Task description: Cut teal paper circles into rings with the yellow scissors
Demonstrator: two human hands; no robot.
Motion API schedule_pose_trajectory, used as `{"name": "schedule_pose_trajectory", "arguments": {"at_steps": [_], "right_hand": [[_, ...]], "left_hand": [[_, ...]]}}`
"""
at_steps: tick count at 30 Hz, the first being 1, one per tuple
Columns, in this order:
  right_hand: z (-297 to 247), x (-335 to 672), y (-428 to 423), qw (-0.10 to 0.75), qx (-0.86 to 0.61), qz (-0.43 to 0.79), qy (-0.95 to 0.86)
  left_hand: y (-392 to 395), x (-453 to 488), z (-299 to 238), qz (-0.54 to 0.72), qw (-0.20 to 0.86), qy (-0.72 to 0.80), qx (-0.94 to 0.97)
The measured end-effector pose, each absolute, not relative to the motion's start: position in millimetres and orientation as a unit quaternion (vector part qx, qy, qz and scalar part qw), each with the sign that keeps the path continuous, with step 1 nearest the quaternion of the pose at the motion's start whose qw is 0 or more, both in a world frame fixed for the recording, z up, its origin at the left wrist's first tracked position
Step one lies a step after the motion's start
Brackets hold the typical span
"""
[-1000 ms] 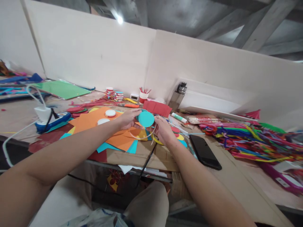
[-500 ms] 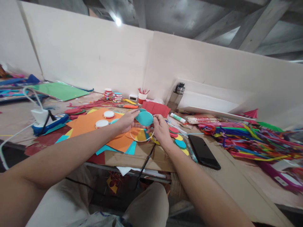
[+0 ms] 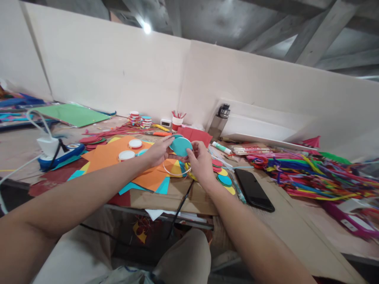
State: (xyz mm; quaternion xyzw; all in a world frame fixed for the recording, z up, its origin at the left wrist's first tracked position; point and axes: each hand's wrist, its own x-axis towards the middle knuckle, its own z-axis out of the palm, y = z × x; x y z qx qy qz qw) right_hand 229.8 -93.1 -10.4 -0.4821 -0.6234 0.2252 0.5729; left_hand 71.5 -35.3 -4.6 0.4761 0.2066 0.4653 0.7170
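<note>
A teal paper disc (image 3: 180, 146) is held up over the middle of the worktable, a pale edge showing along its rim. My left hand (image 3: 160, 151) is closed on its left side. On the right side my right hand (image 3: 201, 159) pinches it, the thumb lying on its face. A thin white strip (image 3: 174, 174) hangs in a loop below the disc, its upper ends hidden by the hands. Beneath lie orange paper sheets (image 3: 149, 179). White-topped round pieces (image 3: 126, 155) rest on the orange paper to the left.
Red, yellow and blue discs (image 3: 224, 180) lie right of my hands, beside a black phone (image 3: 254, 190). Behind stand a cup of red sticks (image 3: 177, 121) and a bottle (image 3: 218, 121). Colourful pipe cleaners (image 3: 310, 173) heap at the right; a blue power strip (image 3: 62, 156) sits left.
My right thumb has moved from the disc's right edge onto its face. The disc is tilted slightly differently; my left hand keeps its hold.
</note>
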Motion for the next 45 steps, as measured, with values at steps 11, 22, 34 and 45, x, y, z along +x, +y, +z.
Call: {"name": "schedule_pose_trajectory", "arguments": {"at_steps": [11, 22, 34, 45], "right_hand": [[-11.9, 240.8, -81.5, 0.603, -0.485, 0.341, -0.534], [-10.2, 236.2, -83.3, 0.613, -0.456, 0.344, -0.545], [-11.9, 242.5, -81.9, 0.59, -0.453, 0.25, -0.619], [-3.7, 234.6, -91.4, 0.571, -0.449, 0.372, -0.579]], "left_hand": [[-36.4, 73.5, -7.8, 0.399, 0.745, 0.148, 0.513], [-42.9, 66.5, 2.1, 0.395, 0.602, 0.131, 0.681], [-43.8, 71.6, 0.1, 0.423, 0.519, 0.167, 0.724], [-35.3, 69.0, -3.0, 0.435, 0.601, 0.239, 0.626]]}}
